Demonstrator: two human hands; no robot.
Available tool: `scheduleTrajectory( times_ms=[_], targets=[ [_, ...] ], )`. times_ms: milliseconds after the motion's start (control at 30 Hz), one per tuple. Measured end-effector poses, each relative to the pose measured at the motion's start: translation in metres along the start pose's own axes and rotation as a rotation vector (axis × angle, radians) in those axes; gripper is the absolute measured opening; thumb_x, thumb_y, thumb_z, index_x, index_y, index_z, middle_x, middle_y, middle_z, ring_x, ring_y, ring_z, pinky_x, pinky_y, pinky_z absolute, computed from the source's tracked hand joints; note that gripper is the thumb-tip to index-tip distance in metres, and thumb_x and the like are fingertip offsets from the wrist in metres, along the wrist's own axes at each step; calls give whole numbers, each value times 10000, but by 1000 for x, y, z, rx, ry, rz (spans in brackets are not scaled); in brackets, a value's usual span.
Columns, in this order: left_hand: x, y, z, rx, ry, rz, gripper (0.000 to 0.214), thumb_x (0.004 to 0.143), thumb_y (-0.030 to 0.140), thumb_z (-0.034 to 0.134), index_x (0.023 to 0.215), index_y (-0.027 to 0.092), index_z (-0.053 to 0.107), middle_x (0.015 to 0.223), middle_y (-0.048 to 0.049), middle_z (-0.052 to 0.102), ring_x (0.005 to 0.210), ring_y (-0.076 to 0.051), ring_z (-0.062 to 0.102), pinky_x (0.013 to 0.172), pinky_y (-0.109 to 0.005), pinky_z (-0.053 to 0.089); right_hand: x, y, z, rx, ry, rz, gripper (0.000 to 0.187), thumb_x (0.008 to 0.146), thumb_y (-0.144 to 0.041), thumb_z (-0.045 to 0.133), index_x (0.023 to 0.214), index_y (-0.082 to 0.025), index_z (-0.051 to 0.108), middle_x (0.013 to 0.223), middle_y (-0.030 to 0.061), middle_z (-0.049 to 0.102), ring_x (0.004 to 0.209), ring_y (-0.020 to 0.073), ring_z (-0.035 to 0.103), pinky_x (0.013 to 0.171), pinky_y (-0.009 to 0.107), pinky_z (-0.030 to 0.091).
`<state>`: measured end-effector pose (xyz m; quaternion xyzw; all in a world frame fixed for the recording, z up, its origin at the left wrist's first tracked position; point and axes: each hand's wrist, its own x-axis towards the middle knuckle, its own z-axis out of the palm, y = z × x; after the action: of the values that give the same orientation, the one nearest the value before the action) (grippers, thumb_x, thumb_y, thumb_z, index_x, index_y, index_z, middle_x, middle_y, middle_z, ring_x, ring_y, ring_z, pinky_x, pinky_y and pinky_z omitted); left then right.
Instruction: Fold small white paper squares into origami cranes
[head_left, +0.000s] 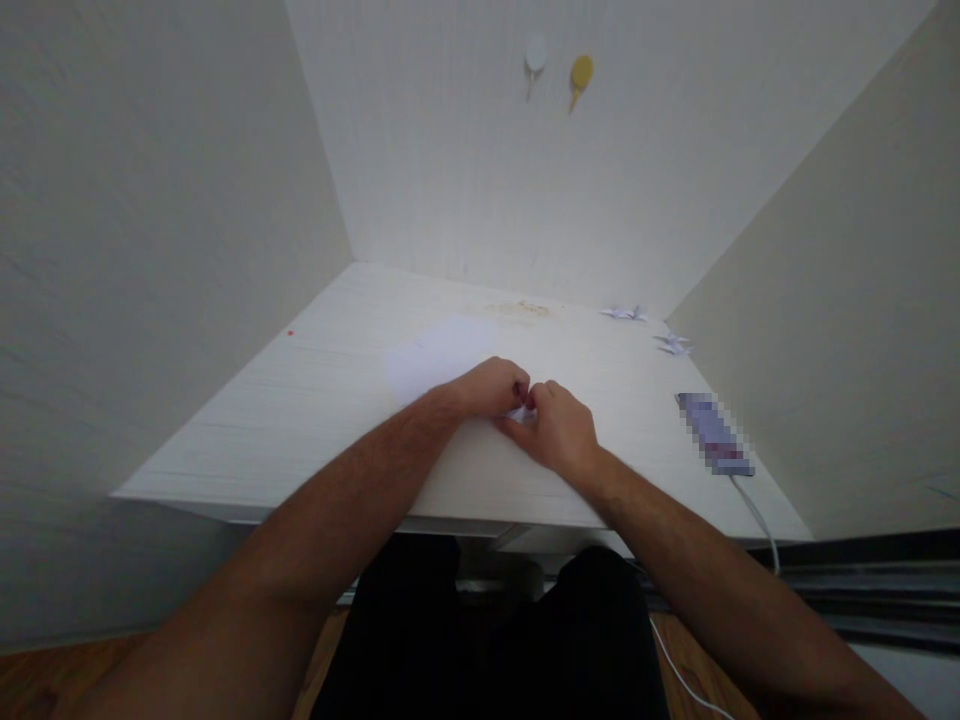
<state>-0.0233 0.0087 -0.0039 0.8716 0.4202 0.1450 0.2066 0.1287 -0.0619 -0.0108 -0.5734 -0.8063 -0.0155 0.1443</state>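
A small piece of white paper (519,413) lies between my two hands, low over the desk, and most of it is hidden by the fingers. My left hand (493,387) is closed on its left side, fingers curled. From the right, my right hand (559,425) pinches the same paper, with the thumb below and the fingertips close to those of the left hand. Left of the hands, a flat white sheet of paper (435,352) rests on the desk, partly behind my left forearm.
On the white desk (322,410), folded paper figures (626,313) stand at the back right, with more folded paper (673,345) by the right wall. A phone (712,435) with a white cable (761,520) lies at right. Walls enclose three sides; two hooks (582,72) hang behind.
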Motion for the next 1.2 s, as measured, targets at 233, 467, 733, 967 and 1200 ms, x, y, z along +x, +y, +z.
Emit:
scheduleTrajectory(
  times_ms=[233,467,733,967,1200],
  targets=[
    [-1,-2,1,35,10,23,199,713,121,590,792,179,763,767,-21,731,734,-149,637,671,-241,461,-19,-4,-6,-54,-96,-299,262,942,-370,481,1005,-207,675,1091,94,669,1012,255,563,838,373,468],
    [-3,2,3,26,55,228,306,745,85,565,946,200,766,948,-36,744,920,-159,645,871,-283,476,-18,29,-17,-18,-201,-392,282,950,-330,472,1051,-154,668,1085,110,701,1095,240,596,963,376,455],
    [-1,0,10,77,-17,312,195,803,215,625,940,175,757,967,-64,733,921,-173,641,884,-302,464,-25,64,-24,-41,-211,-414,351,968,-279,421,1188,-144,659,1264,110,662,1211,237,572,1053,396,415],
    [-6,18,9,217,-56,320,246,845,178,533,945,186,757,896,-70,695,860,-179,625,819,-299,458,-12,69,-28,-132,-177,-241,336,955,-266,442,1228,-236,635,1341,80,609,1225,274,514,1007,419,413],
    [-5,38,28,390,1,106,335,926,347,471,924,140,735,888,-125,676,863,-239,631,764,-353,465,-19,64,-17,-51,-68,109,325,879,-445,551,971,-188,727,981,122,702,920,253,622,788,356,473]
  ],
)
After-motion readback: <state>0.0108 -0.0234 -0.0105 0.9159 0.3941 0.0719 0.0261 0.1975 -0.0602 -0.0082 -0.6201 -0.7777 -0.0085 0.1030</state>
